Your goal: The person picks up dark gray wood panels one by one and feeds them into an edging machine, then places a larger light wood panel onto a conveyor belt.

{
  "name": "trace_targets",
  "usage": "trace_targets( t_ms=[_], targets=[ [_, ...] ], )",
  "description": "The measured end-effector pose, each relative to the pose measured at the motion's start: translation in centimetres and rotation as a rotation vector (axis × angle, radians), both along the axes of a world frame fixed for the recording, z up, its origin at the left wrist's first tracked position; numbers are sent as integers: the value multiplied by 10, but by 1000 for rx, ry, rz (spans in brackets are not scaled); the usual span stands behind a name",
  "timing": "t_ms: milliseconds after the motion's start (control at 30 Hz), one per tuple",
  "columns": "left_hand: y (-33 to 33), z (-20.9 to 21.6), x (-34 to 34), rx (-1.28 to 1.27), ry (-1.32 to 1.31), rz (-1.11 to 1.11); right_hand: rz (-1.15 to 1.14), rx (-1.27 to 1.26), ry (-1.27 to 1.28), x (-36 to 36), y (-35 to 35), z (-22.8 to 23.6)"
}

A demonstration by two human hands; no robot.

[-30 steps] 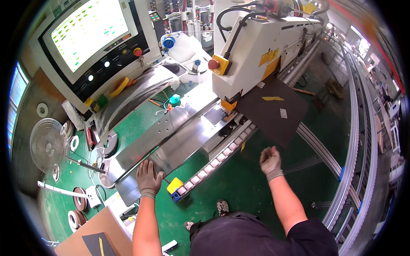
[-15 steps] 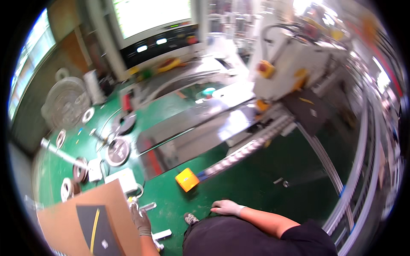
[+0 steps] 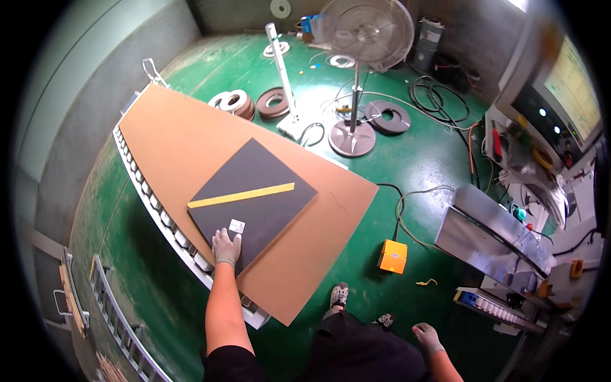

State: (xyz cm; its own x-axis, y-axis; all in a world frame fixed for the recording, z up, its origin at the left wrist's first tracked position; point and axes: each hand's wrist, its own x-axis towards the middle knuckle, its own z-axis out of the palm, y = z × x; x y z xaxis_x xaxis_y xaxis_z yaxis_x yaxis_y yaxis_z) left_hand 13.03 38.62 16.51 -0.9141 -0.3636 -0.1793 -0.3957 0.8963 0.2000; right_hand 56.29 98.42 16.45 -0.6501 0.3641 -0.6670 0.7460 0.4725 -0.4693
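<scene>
My left hand [image 3: 227,247], in a pale glove, lies with its fingers stretched out on the near left edge of a dark grey panel [image 3: 273,210]. Just beyond the fingertips is a small white label [image 3: 237,226]. A yellow strip [image 3: 242,195] runs across the panel's face. Under the panel lies a large brown board [image 3: 172,146], resting on a roller conveyor [image 3: 149,197]. My right hand [image 3: 428,337], also gloved, hangs low at my right side, apart from everything. Its fingers are curled in, and I see nothing in them.
An orange pedal box [image 3: 393,256] with a cable sits on the green floor. Beyond the board stand a fan [image 3: 354,137], a white post [image 3: 282,70] and several rolls of edging [image 3: 387,117]. A machine with a metal table [image 3: 474,242] is at the right.
My view has swung left, from the machine to the conveyor. My left hand now rests on the grey panel's edge. My right hand hangs out to the side, away from my body.
</scene>
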Motion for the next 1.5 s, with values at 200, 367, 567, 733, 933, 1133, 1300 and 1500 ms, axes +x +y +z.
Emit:
trace_targets(
  t_ms=[200,367,567,733,933,1133,1300,1500],
  targets=[
    [45,5,1,-234,-144,68,-61,5,45,-38,15,19],
    [75,10,43,-283,-77,-118,31,-143,73,-109,7,-12],
    [90,6,128,-245,12,-285,299,-3,231,-276,-64,6],
    [82,4,216,62,189,-222,116,-165,421,-333,-115,7],
    [75,-9,264,694,283,621,15,-636,74,-300,-125,4],
    [29,22,257,1230,22,794,172,-733,-163,-281,-121,52],
    [32,14,253,1116,162,705,49,-654,54,-268,-136,51],
    [67,46,228,1225,275,543,-43,-682,210,-234,-110,74]
  ],
)
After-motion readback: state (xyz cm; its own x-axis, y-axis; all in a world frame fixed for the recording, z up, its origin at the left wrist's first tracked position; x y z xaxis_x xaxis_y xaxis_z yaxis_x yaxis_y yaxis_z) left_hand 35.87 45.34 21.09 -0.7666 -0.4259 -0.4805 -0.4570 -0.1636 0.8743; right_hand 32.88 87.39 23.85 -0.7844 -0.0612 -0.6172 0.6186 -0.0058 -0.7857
